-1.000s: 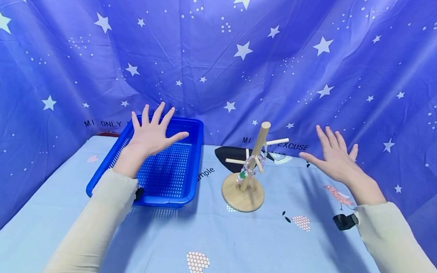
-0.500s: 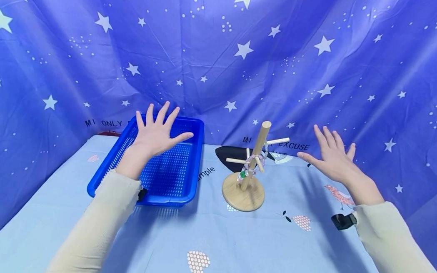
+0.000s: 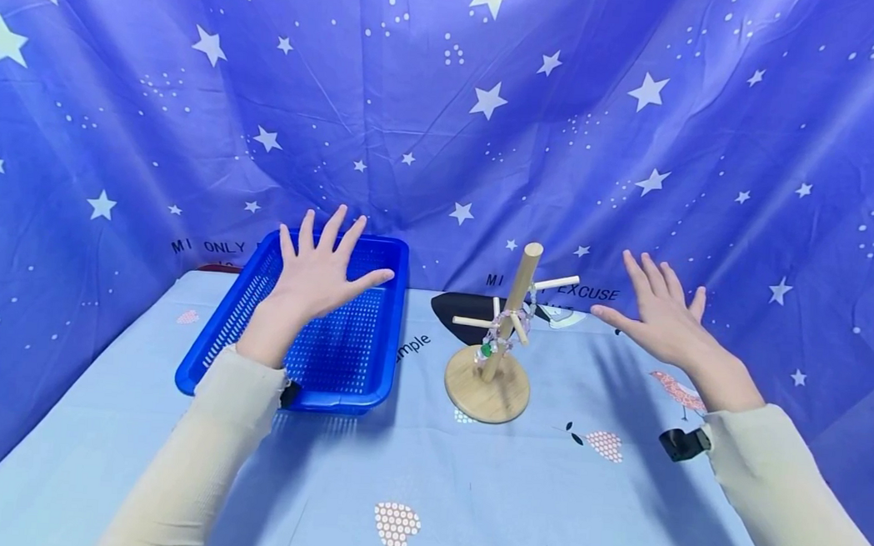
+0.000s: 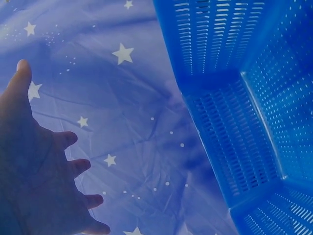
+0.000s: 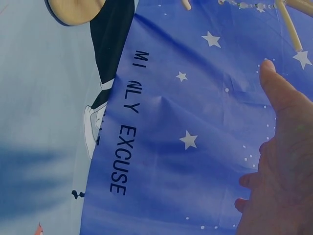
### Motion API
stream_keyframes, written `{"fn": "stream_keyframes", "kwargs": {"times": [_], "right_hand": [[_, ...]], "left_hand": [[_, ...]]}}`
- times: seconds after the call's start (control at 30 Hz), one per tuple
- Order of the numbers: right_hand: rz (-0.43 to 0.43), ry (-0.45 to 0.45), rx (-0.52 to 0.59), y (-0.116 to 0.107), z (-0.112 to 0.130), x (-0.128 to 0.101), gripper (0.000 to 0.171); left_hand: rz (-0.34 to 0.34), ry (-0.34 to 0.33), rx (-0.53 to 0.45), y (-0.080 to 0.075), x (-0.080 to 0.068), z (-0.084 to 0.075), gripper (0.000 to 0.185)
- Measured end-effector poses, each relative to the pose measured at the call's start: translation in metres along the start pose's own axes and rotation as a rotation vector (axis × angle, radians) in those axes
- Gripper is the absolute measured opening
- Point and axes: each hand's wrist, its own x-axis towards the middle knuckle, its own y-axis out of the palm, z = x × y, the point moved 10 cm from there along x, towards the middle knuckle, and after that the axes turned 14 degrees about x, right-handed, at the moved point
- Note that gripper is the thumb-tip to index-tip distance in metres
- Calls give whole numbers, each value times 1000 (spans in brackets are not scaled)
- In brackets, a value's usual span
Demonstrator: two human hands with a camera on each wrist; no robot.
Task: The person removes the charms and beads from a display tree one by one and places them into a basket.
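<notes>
Both hands are being brought inward a little compared with a second ago: the left hand [image 3: 311, 275] is being shifted rightward across the blue basket [image 3: 389, 337], while the right hand [image 3: 661, 320] is being nudged leftward, toward the wooden stand [image 3: 522, 280]. Basket and stand are being left pretty much where they were.

Fingers [image 3: 332, 230] on both sides are being held straight and spread, so nothing is being gripped. From the head view the left hand is being seen in front of the basket, though the two are being shown apart by the left wrist camera. The right hand is being held in the air to the right of the stand, apart from it.

The stand is being supported by its round base [image 3: 473, 392] on the worktop [image 3: 304, 482], right of the basket. Beaded strands [image 3: 504, 325], pale purple with a green bit, are being carried around its pegs [image 3: 556, 283]; how many can't be told, since they're being bunched together.

A small black device [image 3: 684, 444] is being worn at each wrist by pale sleeves [image 3: 784, 486]. The worktop is being covered by a light-blue cloth [image 3: 426, 448], and a starry blue-purple curtain [image 3: 411, 88] is being hung behind.
</notes>
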Motion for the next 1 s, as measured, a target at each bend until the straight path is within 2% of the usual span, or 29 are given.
{"fn": "stream_keyframes", "kwargs": {"times": [0.63,1.0], "right_hand": [[6,-19,12,3,4,0,99],[-22,-82,44,2,13,-2,96]], "left_hand": [[-44,9,-34,-9,-10,-16,95],[-65,-15,-54,-13,-15,-22,91]]}}
